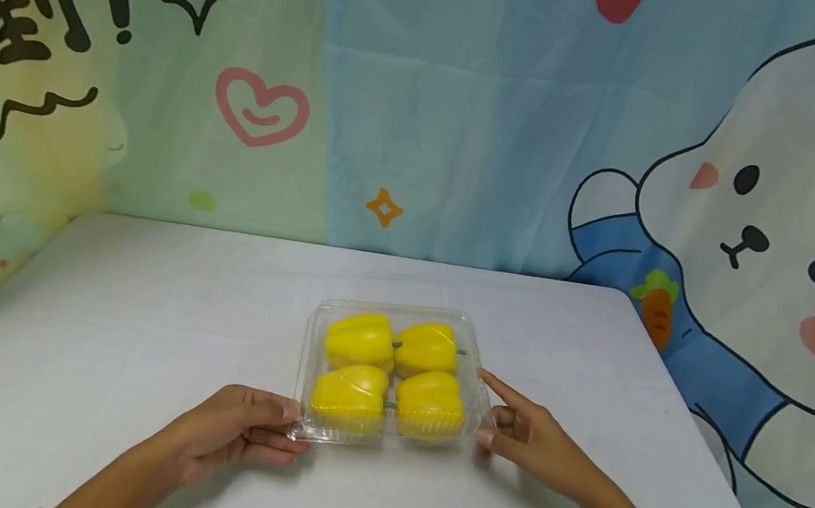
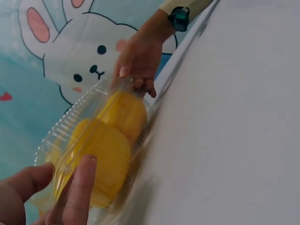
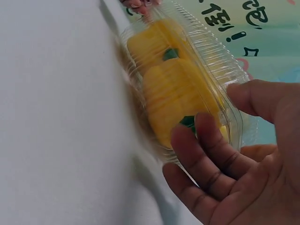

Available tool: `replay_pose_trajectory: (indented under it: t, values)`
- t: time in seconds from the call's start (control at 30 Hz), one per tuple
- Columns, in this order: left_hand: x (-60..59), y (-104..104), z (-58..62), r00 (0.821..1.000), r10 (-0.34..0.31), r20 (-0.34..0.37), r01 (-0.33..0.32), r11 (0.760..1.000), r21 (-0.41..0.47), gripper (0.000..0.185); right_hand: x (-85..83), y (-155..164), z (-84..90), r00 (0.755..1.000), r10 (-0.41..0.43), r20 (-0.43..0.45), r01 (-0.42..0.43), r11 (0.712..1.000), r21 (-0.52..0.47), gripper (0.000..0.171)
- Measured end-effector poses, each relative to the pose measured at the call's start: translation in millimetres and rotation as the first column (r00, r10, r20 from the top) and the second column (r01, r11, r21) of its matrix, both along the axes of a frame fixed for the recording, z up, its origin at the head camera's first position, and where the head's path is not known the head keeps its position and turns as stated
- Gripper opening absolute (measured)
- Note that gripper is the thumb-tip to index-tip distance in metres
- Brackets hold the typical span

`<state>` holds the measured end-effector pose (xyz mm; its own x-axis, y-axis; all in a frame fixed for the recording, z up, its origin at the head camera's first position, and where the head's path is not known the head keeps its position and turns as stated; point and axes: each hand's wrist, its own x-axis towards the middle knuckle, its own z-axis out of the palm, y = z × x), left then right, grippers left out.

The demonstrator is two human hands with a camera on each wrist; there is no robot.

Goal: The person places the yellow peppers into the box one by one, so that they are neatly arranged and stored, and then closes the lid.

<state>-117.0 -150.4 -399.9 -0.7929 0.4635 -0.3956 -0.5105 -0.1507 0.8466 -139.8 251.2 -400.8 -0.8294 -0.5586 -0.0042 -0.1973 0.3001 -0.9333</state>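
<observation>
A white table (image 1: 141, 341) is filling the lower part of the head view, its surface matte and evenly lit. Behind it, a cartoon cloth backdrop (image 1: 430, 122) is hanging as the wall, wrapping round the left side too. A large white rabbit (image 1: 780, 229) with pink cheeks is looking out from the right, beside a small orange carrot (image 1: 659, 312). A pink heart (image 1: 261, 107), an orange star (image 1: 384, 208) and black lettering (image 1: 19, 17) are decorating the pale green and blue cloth.
</observation>
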Motion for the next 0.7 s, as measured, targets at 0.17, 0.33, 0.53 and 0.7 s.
replay_pose_trajectory:
  t: [0.17,0.33,0.53,0.7]
  values:
    - [2.8,2.1,0.5,0.999,0.035,0.032,-0.035,0.999,0.023,0.045,0.8,2.0,-2.2,0.992,0.031,0.125,-0.017,0.994,-0.112,0.072]
    - [4.2,3.1,3.2,0.999,0.038,0.024,-0.038,0.999,0.015,0.041,2.3,0.3,-1.9,0.988,0.014,0.155,0.005,0.993,-0.122,0.073]
    - [6.2,3.1,2.6,0.999,0.045,-0.01,-0.045,0.998,-0.039,0.037,3.1,-1.7,-2.1,0.986,0.018,0.166,0.005,0.99,-0.139,0.073]
    - [7.7,3.1,2.6,0.996,0.082,-0.015,-0.083,0.996,-0.024,0.03,3.7,-2.5,-3.3,0.982,0.04,0.185,-0.008,0.985,-0.171,0.072]
